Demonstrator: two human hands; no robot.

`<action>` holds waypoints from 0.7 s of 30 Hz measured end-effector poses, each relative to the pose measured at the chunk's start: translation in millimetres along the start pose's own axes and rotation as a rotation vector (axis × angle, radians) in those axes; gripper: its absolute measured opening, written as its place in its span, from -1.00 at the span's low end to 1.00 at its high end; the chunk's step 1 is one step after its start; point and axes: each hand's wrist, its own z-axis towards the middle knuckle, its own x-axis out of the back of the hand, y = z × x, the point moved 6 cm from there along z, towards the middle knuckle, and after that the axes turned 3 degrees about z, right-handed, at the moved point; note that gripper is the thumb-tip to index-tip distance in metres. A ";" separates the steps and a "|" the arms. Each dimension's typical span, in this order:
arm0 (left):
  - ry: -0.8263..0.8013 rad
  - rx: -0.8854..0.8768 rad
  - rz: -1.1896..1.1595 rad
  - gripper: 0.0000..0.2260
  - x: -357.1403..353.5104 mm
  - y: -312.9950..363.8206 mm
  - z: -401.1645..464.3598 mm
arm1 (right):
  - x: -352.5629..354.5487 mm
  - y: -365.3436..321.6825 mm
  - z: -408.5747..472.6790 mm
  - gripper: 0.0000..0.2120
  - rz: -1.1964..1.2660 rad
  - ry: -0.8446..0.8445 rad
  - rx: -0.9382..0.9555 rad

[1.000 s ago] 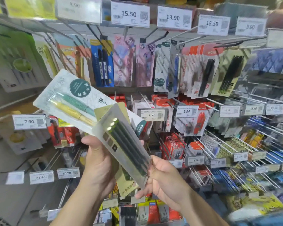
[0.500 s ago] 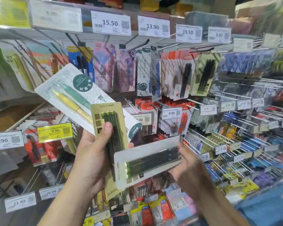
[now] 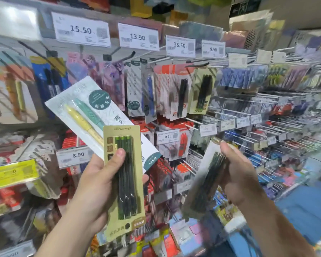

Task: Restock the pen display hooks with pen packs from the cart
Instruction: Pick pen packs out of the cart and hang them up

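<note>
The left hand (image 3: 93, 188) grips two packs, its thumb curled across the front of an upright olive-gold card pack of three dark green pens (image 3: 125, 179); behind it a tilted white card pack with a yellow and a green pen (image 3: 85, 112) fans out up-left. The right hand (image 3: 243, 173) pinches the top of a blurred matching green pen pack (image 3: 204, 184), fingers curled behind it. Beyond, the same olive-gold packs hang on a display hook (image 3: 202, 64) near the shelf's upper edge, beside red-topped black pen packs (image 3: 176, 93), under white price tags (image 3: 82, 29).
</note>
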 end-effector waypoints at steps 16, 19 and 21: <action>0.146 -0.019 0.024 -0.66 -105.9 -44.7 43.6 | -9.3 -127.9 171.8 -0.90 -0.452 -0.121 0.336; 0.163 -0.038 0.036 -0.63 -117.6 -47.7 43.0 | -8.9 -122.0 201.0 -0.90 -0.401 -0.134 0.270; 0.132 -0.018 0.007 -0.64 -124.7 -47.9 42.6 | -9.8 -125.4 209.5 -0.91 -0.291 -0.156 0.256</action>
